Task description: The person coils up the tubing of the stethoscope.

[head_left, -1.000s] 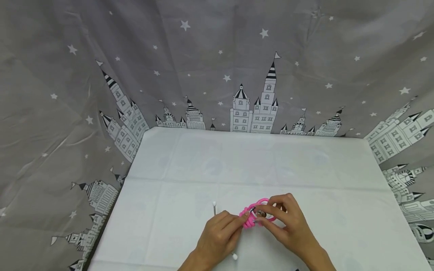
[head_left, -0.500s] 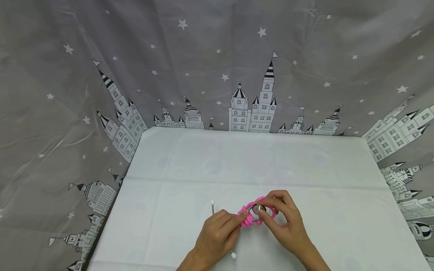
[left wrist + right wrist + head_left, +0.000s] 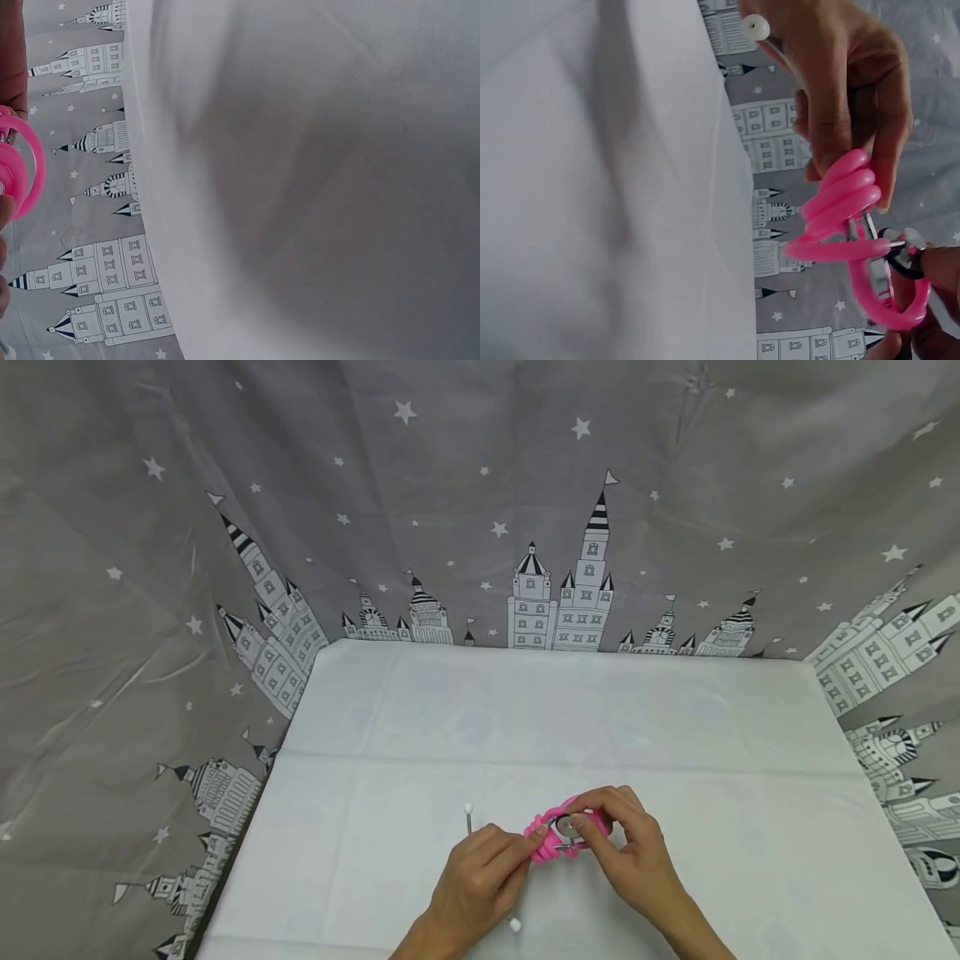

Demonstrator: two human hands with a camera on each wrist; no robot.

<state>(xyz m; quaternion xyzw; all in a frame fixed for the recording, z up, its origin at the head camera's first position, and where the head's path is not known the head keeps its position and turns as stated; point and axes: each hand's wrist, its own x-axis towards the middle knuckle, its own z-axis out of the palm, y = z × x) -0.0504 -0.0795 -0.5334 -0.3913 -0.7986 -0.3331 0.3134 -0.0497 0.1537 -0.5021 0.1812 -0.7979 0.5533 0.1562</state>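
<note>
My left hand (image 3: 483, 878) pinches a bundle of glossy pink tubing (image 3: 546, 847) between thumb and fingers, over the white table. Tight coils of the tubing (image 3: 841, 199) show in the right wrist view, with thin metal bars beneath them and a wider loop (image 3: 39, 169) beyond. My right hand (image 3: 636, 843) pinches a round silver disc with a black rim (image 3: 566, 828) between thumb and index finger, inside that wider loop. A thin metal rod with white ball ends (image 3: 514, 924) runs across behind my left hand, its middle hidden there.
The white table cover (image 3: 465, 718) has fold creases. Grey cloth (image 3: 420, 477) printed with castles and stars hangs behind the table and on both sides.
My right hand has turned the disc so its flat silver face shows more toward the head camera. My left hand keeps its grip on the tubing, nearly still.
</note>
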